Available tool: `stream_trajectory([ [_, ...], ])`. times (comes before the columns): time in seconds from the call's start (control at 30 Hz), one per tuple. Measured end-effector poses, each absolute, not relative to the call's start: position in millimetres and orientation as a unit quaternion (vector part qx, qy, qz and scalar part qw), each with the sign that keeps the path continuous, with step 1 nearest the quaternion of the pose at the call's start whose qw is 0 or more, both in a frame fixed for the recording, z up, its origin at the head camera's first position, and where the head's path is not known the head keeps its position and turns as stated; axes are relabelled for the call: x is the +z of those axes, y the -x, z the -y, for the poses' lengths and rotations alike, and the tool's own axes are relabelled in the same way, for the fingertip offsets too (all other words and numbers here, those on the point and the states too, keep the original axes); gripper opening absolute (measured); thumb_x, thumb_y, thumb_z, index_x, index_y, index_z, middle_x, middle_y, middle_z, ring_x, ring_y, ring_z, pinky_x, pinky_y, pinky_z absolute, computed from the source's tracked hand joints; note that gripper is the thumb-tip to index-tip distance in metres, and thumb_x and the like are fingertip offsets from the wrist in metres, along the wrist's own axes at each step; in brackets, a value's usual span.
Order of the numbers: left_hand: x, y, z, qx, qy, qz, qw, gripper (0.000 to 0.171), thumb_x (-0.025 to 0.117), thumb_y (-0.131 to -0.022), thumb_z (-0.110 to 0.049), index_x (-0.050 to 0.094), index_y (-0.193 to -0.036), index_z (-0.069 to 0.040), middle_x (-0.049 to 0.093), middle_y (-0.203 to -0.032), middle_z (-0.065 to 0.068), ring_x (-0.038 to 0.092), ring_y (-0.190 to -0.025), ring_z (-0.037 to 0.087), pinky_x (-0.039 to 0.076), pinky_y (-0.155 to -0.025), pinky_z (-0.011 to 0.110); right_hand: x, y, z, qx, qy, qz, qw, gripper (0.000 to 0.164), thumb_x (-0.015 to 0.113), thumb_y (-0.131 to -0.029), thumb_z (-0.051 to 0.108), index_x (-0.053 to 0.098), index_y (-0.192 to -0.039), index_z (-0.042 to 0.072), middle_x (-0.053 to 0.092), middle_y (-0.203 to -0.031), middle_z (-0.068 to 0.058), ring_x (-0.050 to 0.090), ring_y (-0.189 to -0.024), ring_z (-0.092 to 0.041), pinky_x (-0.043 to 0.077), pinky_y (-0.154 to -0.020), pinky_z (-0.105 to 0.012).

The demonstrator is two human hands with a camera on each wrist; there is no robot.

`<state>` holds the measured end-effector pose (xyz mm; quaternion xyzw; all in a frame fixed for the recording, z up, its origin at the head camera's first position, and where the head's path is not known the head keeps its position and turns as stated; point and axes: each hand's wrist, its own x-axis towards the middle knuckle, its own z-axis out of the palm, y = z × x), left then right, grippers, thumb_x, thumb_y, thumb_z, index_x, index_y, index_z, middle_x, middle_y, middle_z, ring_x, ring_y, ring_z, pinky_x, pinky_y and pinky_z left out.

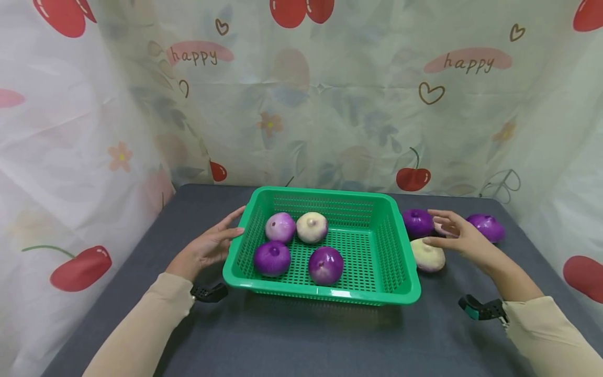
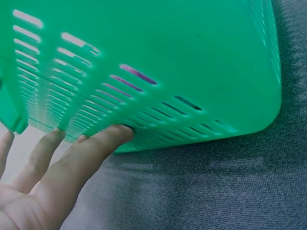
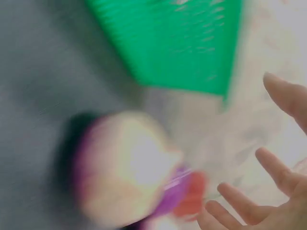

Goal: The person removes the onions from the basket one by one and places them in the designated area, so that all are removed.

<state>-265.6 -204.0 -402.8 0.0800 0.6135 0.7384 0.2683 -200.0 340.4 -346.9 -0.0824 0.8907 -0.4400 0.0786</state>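
A green plastic basket stands on the dark table with several onions inside: a dark purple onion, another purple one, a lighter purple onion and a whitish onion. At the basket's left side is my left hand, thumb and fingers extended; in the left wrist view a fingertip touches the slotted wall. Right of the basket, my right hand hovers over loose onions, fingers spread and holding nothing. Beneath it sit a pale onion and a purple onion. Its fingers partly cover another onion.
Farther right on the table lies one more purple onion. A printed curtain with cherries and hearts encloses the back and both sides. Each wrist wears a black strap. Blur softens the right wrist view.
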Motion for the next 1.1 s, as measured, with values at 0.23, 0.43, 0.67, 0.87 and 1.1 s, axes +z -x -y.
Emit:
stream_trajectory([
  [0.23, -401, 265, 204, 0.741, -0.085, -0.609, 0.27, 0.072, 0.048, -0.102, -0.014, 0.006, -0.156, -0.036, 0.018, -0.155, 0.025, 0.062, -0.109, 0.024, 0.053, -0.086, 0.048, -289, 201, -300, -0.467, 0.114, -0.876, 0.032, 0.065, 0.061, -0.096, 0.029, 0.027, -0.151, 0.02, 0.031, -0.153, -0.015, 0.025, -0.143, -0.038, 0.031, -0.107, -0.061],
  [0.43, -401, 264, 204, 0.739, -0.085, -0.61, 0.272, 0.071, 0.047, -0.103, -0.013, 0.006, -0.156, -0.036, 0.018, -0.154, 0.025, 0.062, -0.109, 0.024, 0.053, -0.087, 0.048, -271, 212, -261, -0.484, 0.183, -0.856, 0.017, 0.059, 0.06, -0.097, 0.025, 0.031, -0.149, 0.021, 0.038, -0.15, -0.01, 0.035, -0.14, -0.031, 0.045, -0.093, -0.018],
  [0.67, -401, 264, 204, 0.742, -0.086, -0.606, 0.274, 0.071, 0.047, -0.103, -0.013, 0.006, -0.156, -0.036, 0.02, -0.154, 0.025, 0.062, -0.108, 0.024, 0.053, -0.086, 0.048, -280, 237, -223, -0.505, 0.25, -0.825, 0.048, 0.062, 0.063, -0.095, 0.016, 0.033, -0.149, 0.016, 0.039, -0.149, -0.011, 0.037, -0.139, -0.032, 0.038, -0.106, -0.052],
  [0.87, -401, 264, 204, 0.74, -0.085, -0.609, 0.272, 0.071, 0.048, -0.102, -0.013, 0.006, -0.156, -0.035, 0.02, -0.154, 0.024, 0.062, -0.108, 0.024, 0.053, -0.086, 0.049, -300, 245, -195, -0.521, 0.266, -0.802, 0.118, 0.065, 0.067, -0.093, 0.017, 0.034, -0.149, 0.017, 0.04, -0.149, -0.013, 0.038, -0.138, -0.037, 0.04, -0.104, -0.055],
  [1.1, -401, 265, 204, 0.746, -0.072, -0.604, 0.273, 0.07, 0.047, -0.103, -0.011, 0.009, -0.155, -0.037, 0.023, -0.152, 0.021, 0.063, -0.108, 0.024, 0.053, -0.086, 0.049, -326, 251, -173, -0.502, 0.272, -0.8, 0.184, 0.063, 0.069, -0.091, 0.022, 0.039, -0.146, 0.018, 0.044, -0.145, -0.016, 0.043, -0.133, -0.04, 0.046, -0.099, -0.05],
])
